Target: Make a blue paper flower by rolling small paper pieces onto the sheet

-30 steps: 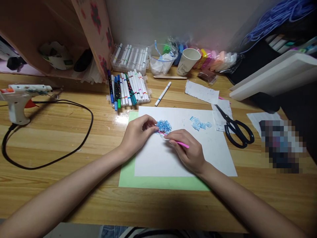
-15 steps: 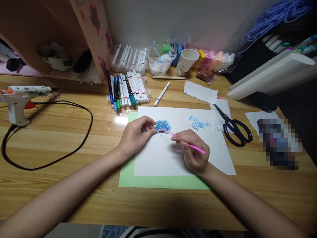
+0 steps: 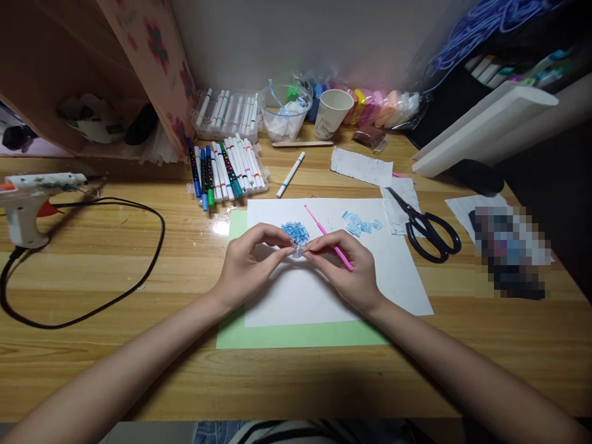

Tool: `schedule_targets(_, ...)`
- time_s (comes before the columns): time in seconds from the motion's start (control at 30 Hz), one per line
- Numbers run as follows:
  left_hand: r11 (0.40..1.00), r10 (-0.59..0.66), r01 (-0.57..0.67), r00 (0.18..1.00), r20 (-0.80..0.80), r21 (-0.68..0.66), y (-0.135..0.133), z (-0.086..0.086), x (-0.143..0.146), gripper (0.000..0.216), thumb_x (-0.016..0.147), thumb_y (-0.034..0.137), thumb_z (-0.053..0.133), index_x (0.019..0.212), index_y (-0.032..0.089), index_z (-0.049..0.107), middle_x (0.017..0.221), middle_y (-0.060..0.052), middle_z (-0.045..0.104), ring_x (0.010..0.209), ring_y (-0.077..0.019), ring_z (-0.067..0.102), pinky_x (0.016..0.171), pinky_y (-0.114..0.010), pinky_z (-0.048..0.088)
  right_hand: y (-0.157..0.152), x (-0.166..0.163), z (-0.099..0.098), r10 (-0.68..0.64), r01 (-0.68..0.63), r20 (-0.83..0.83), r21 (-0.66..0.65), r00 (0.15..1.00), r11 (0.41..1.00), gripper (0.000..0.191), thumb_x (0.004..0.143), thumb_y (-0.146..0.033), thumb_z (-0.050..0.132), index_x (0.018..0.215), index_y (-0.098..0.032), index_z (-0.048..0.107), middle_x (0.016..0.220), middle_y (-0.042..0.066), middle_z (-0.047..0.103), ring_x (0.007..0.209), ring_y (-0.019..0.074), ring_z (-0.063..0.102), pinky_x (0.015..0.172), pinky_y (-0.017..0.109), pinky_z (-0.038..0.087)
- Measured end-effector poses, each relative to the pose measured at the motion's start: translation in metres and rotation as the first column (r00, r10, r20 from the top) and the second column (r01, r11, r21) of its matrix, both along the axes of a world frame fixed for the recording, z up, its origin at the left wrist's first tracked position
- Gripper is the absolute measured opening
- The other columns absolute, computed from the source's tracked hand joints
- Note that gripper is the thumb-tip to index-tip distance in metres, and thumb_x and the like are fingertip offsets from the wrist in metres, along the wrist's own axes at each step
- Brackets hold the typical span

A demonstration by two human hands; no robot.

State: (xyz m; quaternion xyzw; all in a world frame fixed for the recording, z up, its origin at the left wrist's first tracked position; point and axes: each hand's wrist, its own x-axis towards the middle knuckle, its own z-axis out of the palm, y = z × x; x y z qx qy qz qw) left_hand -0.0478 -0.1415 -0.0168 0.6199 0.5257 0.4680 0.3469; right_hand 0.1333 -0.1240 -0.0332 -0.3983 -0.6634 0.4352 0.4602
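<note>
My left hand (image 3: 254, 259) is closed in a pinch on a small bluish-white paper strip (image 3: 298, 252). From the other side, my right hand (image 3: 345, 265) pinches the same strip between thumb and finger. A slim pink stick (image 3: 342, 255) with a thicker handle, like a crochet hook, is tucked in the right hand, its thin end pointing up and away. Just beyond the fingertips lies a clump of curled blue-and-white paper bits (image 3: 296, 232). Several flat blue-streaked strips (image 3: 361, 223) lie to the right on the white sheet (image 3: 296, 296).
Green paper (image 3: 296, 336) lies under the white sheet. Black scissors (image 3: 430, 231) rest at right on paper scraps. Markers (image 3: 231, 169), a loose marker (image 3: 291, 174), a plastic bowl (image 3: 283, 117) and a paper cup (image 3: 332, 114) stand behind. A glue gun (image 3: 28, 203) with its cord is at left.
The pink stick's tip has left the blue clump and swung upward in my right hand. Both hands have come together at a small strip in front of the clump. The view has shifted slightly.
</note>
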Motion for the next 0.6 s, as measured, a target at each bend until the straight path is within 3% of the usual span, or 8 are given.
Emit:
schedule_targets(0.23, 0.994, 0.095, -0.091, 0.993, -0.067, 0.065, 0.004, 0.006, 0.022, 0.011, 0.081, 0.026, 0.065, 0.079, 0.017, 0.059, 0.076, 0.0, 0.062, 0.07, -0.0103, 0.057, 0.065, -0.024, 0.047, 0.006, 0.004, -0.001, -0.162, 0.167, -0.048, 0.15, 0.986, 0.974, 0.017, 0.077, -0.011, 0.067, 0.087, -0.023, 0.059, 0.083, 0.001, 0.066, 0.08, 0.016, 0.067, 0.072, 0.032, 0.057)
schedule_targets(0.33, 0.998, 0.055, -0.052, 0.993, -0.102, 0.027, 0.005, 0.007, 0.034, 0.013, 0.083, 0.028, 0.062, 0.076, 0.018, 0.062, 0.073, -0.001, 0.064, 0.066, -0.0109, 0.056, 0.062, -0.025, 0.045, 0.007, 0.01, -0.002, -0.207, 0.208, -0.031, 0.241, 0.978, 0.948, 0.02, 0.077, -0.01, 0.067, 0.089, -0.023, 0.057, 0.083, 0.001, 0.066, 0.079, 0.0171, 0.067, 0.071, 0.034, 0.057)
schedule_targets(0.6, 1.0, 0.006, -0.006, 0.998, -0.064, 0.002, 0.003, 0.003, 0.039, 0.01, 0.084, 0.026, 0.061, 0.083, 0.017, 0.064, 0.078, -0.003, 0.065, 0.068, -0.0112, 0.056, 0.063, -0.025, 0.045, 0.007, 0.015, -0.004, -0.152, 0.115, 0.062, 0.4, 0.986, 0.909, 0.028, 0.075, -0.003, 0.064, 0.092, -0.024, 0.057, 0.084, 0.001, 0.069, 0.078, 0.0171, 0.066, 0.072, 0.035, 0.055)
